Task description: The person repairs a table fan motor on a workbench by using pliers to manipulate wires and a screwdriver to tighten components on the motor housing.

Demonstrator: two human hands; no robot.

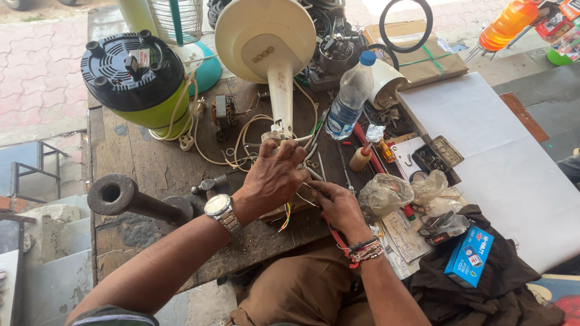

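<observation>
My left hand, with a metal wristwatch on its wrist, grips the lower end of a cream fan stand that lies on the wooden workbench. The stand's round base points away from me. My right hand, with bead and thread bracelets, pinches thin coloured wires that come out from under the left hand. White cables trail from the stand's end across the bench.
A green and black appliance stands at the back left. Near the left edge lies a rusty pipe. A water bottle, glue bottle, plastic bags, blue box and white board lie to the right.
</observation>
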